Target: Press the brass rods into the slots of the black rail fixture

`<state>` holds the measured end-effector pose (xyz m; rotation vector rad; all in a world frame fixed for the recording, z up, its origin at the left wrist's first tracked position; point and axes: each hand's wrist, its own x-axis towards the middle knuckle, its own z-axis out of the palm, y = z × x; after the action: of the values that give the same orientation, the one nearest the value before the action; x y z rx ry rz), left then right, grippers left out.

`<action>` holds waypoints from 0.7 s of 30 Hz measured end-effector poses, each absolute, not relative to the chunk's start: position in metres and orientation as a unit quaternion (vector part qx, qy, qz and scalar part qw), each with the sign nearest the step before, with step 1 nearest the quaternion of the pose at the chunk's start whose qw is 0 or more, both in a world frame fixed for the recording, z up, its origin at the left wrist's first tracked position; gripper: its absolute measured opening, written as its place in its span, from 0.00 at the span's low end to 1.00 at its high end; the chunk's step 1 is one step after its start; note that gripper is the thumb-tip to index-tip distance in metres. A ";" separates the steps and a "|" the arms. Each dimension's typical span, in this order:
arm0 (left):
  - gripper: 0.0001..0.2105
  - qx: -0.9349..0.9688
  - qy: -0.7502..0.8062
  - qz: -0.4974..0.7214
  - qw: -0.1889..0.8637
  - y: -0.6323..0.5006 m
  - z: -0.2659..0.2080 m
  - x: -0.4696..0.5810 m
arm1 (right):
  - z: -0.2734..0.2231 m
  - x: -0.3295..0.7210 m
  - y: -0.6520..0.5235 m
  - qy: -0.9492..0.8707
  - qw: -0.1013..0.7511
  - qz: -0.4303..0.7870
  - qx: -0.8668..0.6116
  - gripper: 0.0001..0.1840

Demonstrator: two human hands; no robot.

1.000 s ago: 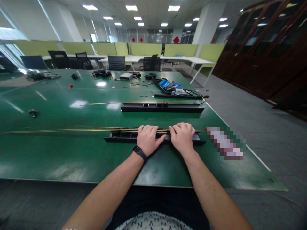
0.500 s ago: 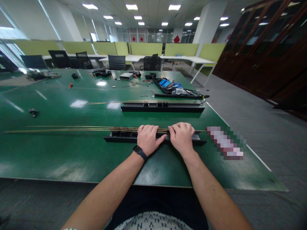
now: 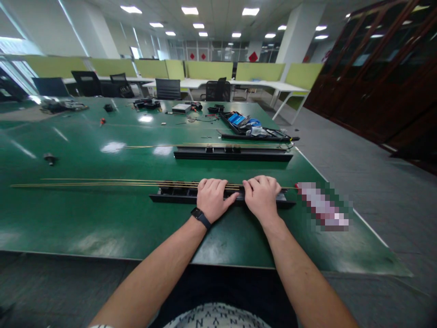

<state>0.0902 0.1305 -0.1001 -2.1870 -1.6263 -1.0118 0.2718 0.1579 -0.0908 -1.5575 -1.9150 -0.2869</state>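
Note:
Across the near part of the table lies a long black channel (image 3: 177, 199) with several dark blocks inside and thin brass-coloured rods (image 3: 102, 184) running along its length. The rods stick out far beyond its left end. My left hand (image 3: 212, 197) wears a dark wristwatch and rests over the middle of the channel, fingers curled over its far side and thumb stretched to the right. To its right, my right hand (image 3: 261, 196) is closed over the channel's far side, with the thumb drawn close to the index finger. Both sets of fingertips are hidden behind the channel and rods.
A second black channel (image 3: 232, 156) with rods lies farther back. Behind it is a black tray (image 3: 225, 119) of blue and white items. A pixelated pink-white object (image 3: 322, 205) lies near the right table edge. Loose parts, including a small dark piece (image 3: 50, 158), dot the green table (image 3: 102, 223).
The view has shifted slightly, so everything sits a little farther right. My right hand has edged slightly away from my left; both still rest on the channel.

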 end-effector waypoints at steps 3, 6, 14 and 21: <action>0.20 -0.747 -0.554 -0.346 0.119 0.131 -0.100 0.090 | -0.091 0.270 0.157 -0.735 0.327 -0.109 -0.583 0.20; 0.20 -0.749 -0.553 -0.345 0.120 0.131 -0.100 0.090 | -0.091 0.268 0.157 -0.749 0.322 -0.111 -0.568 0.20; 0.21 -0.748 -0.551 -0.348 0.123 0.131 -0.100 0.091 | -0.089 0.272 0.158 -0.741 0.314 -0.124 -0.580 0.21; 0.20 -0.747 -0.554 -0.347 0.123 0.131 -0.100 0.091 | -0.089 0.270 0.156 -0.743 0.328 -0.104 -0.575 0.18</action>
<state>0.0912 0.1307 -0.0998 -2.1779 -1.6159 -1.0120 0.2700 0.1561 -0.0892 -1.5047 -1.9442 -0.2733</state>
